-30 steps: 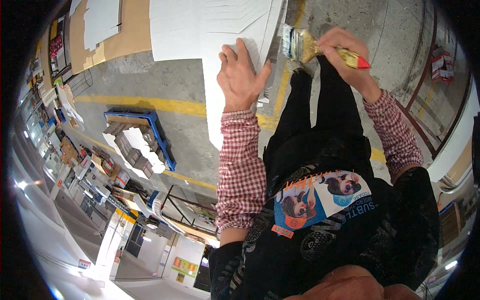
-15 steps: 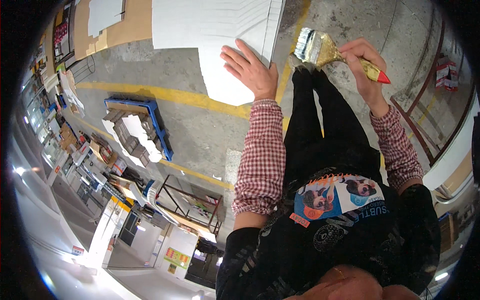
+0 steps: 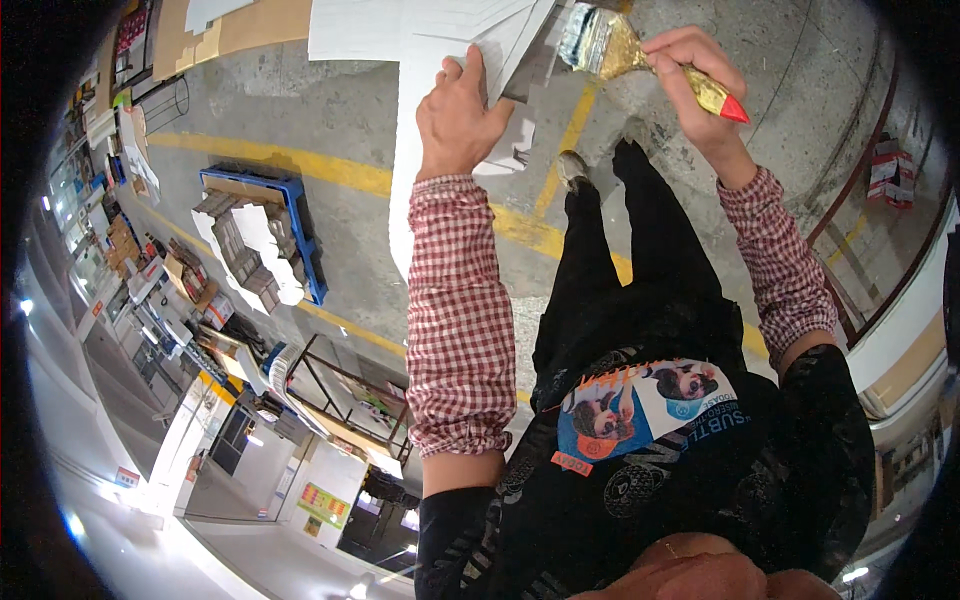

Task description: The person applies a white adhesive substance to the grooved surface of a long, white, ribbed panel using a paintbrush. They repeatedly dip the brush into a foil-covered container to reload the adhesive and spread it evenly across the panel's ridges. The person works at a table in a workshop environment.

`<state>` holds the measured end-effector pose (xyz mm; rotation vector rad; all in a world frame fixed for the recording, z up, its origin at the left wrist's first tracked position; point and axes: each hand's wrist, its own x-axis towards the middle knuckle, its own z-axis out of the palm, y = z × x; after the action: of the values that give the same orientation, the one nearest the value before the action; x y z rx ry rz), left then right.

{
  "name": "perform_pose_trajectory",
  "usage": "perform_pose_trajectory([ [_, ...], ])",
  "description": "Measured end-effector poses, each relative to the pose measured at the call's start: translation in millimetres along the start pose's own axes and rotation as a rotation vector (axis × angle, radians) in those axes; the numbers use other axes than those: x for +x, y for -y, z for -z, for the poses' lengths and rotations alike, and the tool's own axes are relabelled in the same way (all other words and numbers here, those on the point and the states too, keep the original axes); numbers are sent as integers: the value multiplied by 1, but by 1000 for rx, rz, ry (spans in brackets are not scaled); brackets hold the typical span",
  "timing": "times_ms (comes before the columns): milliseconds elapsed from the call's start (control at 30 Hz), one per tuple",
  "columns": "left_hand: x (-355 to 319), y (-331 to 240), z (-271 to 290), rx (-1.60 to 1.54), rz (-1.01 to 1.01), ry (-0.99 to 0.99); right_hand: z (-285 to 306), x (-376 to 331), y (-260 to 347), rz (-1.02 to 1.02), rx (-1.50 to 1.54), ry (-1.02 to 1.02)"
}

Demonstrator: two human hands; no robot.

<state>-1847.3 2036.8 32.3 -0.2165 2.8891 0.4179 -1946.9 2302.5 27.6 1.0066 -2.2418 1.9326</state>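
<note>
From the head view, the right hand [image 3: 700, 85] had its fingers wrapped snugly round a wide paintbrush [image 3: 622, 52], bristles pointing left, near the edge of some white sheets [image 3: 360, 30]. Left hand [image 3: 455, 125] was on those sheets, thumb spread wide; honestly couldn't tell if it pinched any. Blue pallet [image 3: 300, 225] sat off left.

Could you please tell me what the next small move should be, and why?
I would probably bring the brush leftward onto the white sheets, because the left hand lies on them, as if steadying them, and the right hand grips the brush by its handle, with its whitish bristles turned toward the sheets' right edge.
</note>
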Motion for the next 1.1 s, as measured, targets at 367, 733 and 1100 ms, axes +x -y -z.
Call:
perform_pose_trajectory([
  [367,9,-7,8,-50,-8,4,-26,-10,2,69,-125,108],
  [733,8,-3,0,-33,20,-62,-30,-13,9,19,-73,274],
  [1100,7,-2,-4,-110,119,-6,-29,16,16,-20,-53,511],
])
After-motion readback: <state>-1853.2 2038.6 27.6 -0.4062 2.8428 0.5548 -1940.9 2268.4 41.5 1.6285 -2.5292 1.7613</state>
